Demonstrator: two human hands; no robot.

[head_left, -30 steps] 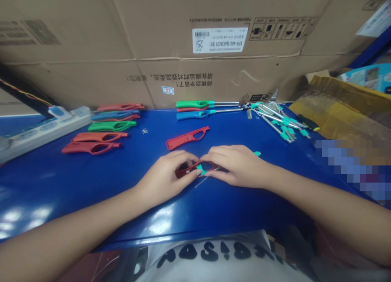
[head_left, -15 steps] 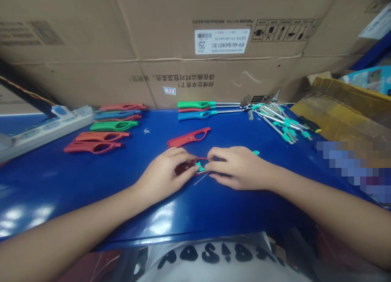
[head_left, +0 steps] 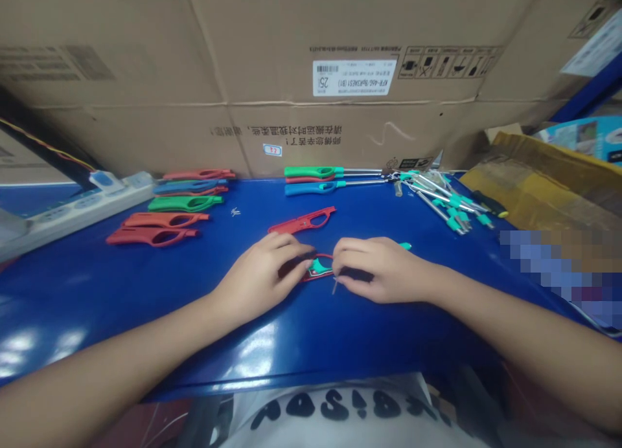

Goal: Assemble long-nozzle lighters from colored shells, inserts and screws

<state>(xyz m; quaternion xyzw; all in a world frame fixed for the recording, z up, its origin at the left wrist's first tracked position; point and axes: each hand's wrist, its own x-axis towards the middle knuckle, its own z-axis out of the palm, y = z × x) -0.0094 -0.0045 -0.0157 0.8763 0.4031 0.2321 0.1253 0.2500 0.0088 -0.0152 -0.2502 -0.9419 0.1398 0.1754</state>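
Observation:
My left hand (head_left: 265,267) is closed around the rear of a red lighter handle half (head_left: 324,257), its thumb on the near side. A teal trigger (head_left: 319,266) sits inside that open shell. My right hand (head_left: 381,270) pinches at the front of the shell, fingers bent together. A thin, clear strand (head_left: 335,287) sticks out below its fingertips. Behind the right hand a teal tip (head_left: 405,246) shows; what joins it is hidden. Just beyond my hands lies another red handle half (head_left: 306,221), inner side up.
Red, blue and green lighter handles (head_left: 184,204) lie at the left by a white power strip (head_left: 92,205). Assembled lighters (head_left: 311,188) rest at the back. Metal lighter tubes (head_left: 444,202) are piled at right near a screwdriver (head_left: 490,205). Cardboard (head_left: 272,46) stands behind.
The thin strand at my right fingertips has swung from pointing left to hanging nearly straight toward me. More of the teal trigger shows between my hands. The view has tilted slightly.

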